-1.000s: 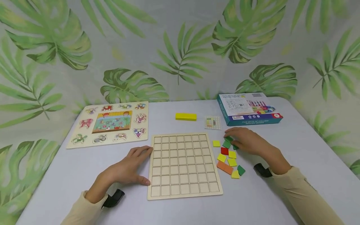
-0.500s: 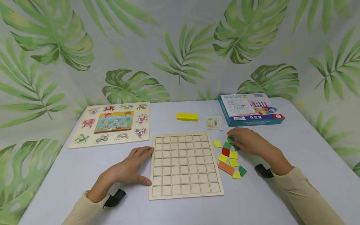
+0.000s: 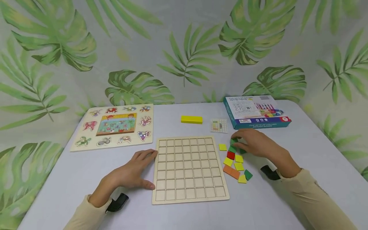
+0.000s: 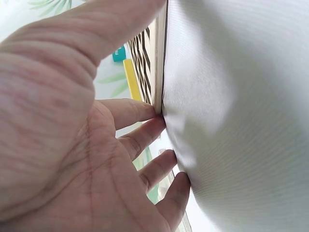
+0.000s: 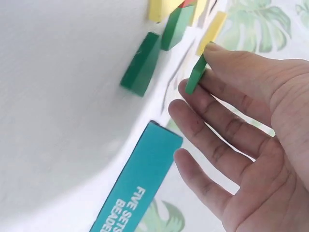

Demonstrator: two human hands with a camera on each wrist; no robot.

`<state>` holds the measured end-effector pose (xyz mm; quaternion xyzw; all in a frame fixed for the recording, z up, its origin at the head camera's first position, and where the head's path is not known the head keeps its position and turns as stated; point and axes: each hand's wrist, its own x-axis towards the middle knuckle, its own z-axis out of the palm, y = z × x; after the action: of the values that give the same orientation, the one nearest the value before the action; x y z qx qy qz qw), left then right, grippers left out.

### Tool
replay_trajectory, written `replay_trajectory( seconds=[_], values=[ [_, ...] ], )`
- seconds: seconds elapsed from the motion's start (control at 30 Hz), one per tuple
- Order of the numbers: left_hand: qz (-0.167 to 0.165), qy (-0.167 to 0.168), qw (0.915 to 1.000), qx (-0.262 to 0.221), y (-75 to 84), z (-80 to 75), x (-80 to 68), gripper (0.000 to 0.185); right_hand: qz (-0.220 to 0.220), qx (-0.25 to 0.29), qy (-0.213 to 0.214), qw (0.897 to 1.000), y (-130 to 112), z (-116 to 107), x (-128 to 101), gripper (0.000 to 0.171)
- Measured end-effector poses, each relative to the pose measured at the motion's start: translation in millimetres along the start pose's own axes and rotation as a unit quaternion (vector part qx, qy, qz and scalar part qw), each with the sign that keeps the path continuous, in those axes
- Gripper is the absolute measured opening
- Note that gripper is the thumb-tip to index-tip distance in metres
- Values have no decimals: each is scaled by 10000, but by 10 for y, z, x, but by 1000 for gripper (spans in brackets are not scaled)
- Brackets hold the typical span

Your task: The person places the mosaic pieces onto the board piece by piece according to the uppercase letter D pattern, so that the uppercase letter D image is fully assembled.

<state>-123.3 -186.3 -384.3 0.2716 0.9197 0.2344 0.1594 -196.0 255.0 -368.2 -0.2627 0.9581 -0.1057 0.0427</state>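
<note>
A pale wooden grid board (image 3: 189,201) lies flat in the middle of the table. Along its left edge rests my left hand (image 3: 129,172), fingers loosely spread; the left wrist view shows fingertips touching the board's side (image 4: 157,72). To the right of the board, my right hand (image 3: 256,143) pinches a small green tile (image 5: 196,75) between thumb and fingers, just off the table. Beneath and beside it lie other green tiles (image 5: 140,65). Nearer me are a red tile (image 3: 231,155), several yellow tiles (image 3: 239,166), an orange strip (image 3: 231,172) and another green tile (image 3: 248,174).
Behind the board lie a yellow bar (image 3: 191,119) and a small printed grid card (image 3: 219,126). A teal bead-toy box (image 3: 258,124) stands at the back right. An animal peg puzzle (image 3: 141,140) lies at the back left, before a leaf-patterned cloth (image 3: 189,86).
My right hand has lifted slightly over the green tiles, with one tile between its thumb and fingers. My left hand stays at the board's edge.
</note>
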Motion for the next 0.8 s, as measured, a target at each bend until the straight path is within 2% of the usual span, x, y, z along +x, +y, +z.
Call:
replay_trajectory(
  seconds=[0.27,0.47,0.8],
  values=[
    [-50,-32,9999,-116,18,-18,-7,110,-88,12,-31,10000,-146,-17,121,32],
    [-35,-38,9999,-165,10,-8,-9,109,-312,-115,18,9994,-250,-23,218,31],
    [-52,-27,9997,-255,-5,4,-11,109,-468,38,-95,9989,-432,29,382,32]
  ],
)
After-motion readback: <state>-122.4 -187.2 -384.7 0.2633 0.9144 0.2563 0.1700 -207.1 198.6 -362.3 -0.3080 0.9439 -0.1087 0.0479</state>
